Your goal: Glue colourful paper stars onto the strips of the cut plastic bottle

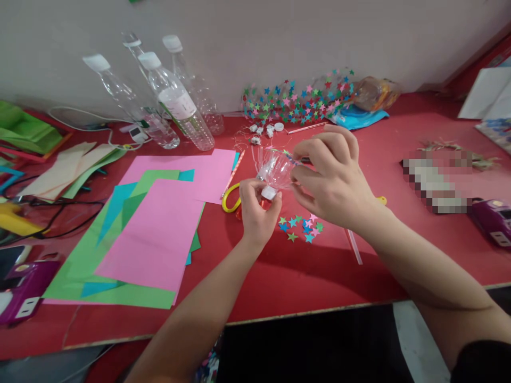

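A clear plastic bottle top, cut into thin strips that flare out, is held over the red table. My left hand grips it near its white cap, which faces me. Over the strips' right side, my right hand has its thumb and fingers pinched together; what lies between them is hidden. Paper stars in several colours lie on the table below. Yellow-handled scissors rest partly behind my left hand. A clear straw lies under my right forearm.
Coloured paper sheets cover the left. Plastic bottles stand against the wall. A star-covered clear bottle lies at the back beside a blue packet. Purple devices sit at both sides, the right one near a blurred-out object.
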{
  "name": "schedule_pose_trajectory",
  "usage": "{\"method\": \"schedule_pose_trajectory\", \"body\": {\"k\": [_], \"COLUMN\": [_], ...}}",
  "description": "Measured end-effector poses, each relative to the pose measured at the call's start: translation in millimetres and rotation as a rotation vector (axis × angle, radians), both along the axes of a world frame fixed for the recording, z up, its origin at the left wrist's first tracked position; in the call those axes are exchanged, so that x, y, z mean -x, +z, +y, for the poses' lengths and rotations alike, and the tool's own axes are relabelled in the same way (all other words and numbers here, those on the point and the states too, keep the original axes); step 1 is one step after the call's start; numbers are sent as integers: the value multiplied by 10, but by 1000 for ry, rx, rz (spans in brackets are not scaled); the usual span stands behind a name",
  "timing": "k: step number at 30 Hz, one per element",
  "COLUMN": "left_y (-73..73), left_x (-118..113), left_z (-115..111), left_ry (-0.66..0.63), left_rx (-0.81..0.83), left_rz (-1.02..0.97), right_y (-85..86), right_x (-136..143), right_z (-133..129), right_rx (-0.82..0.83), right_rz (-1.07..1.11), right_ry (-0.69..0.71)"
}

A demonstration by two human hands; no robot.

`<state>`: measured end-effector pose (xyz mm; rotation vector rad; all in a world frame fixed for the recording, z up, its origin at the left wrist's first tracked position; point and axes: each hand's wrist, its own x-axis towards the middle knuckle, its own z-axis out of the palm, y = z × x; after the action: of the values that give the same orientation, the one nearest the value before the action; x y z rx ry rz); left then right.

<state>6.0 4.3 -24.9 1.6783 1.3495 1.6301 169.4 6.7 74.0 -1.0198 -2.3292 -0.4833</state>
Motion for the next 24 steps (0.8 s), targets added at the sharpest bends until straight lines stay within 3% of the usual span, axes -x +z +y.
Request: {"method": "schedule_pose_trajectory", "body": {"k": [11,21,24], "left_y": [-53,-62,-48], "left_x": [-4,15,5], "left_z": [14,24,21], "left_ry": [-28,23,23], "left_rx": [-106,-175,-112], "left_rz": [35,191,130], "right_y": [25,-17,-22], "right_x": [-32,-6,16], "right_z": [47,11,-12], "right_rx": [64,-19,-34], "right_rz": [103,-44,-68], "right_ry": [-3,-25,-16]}}
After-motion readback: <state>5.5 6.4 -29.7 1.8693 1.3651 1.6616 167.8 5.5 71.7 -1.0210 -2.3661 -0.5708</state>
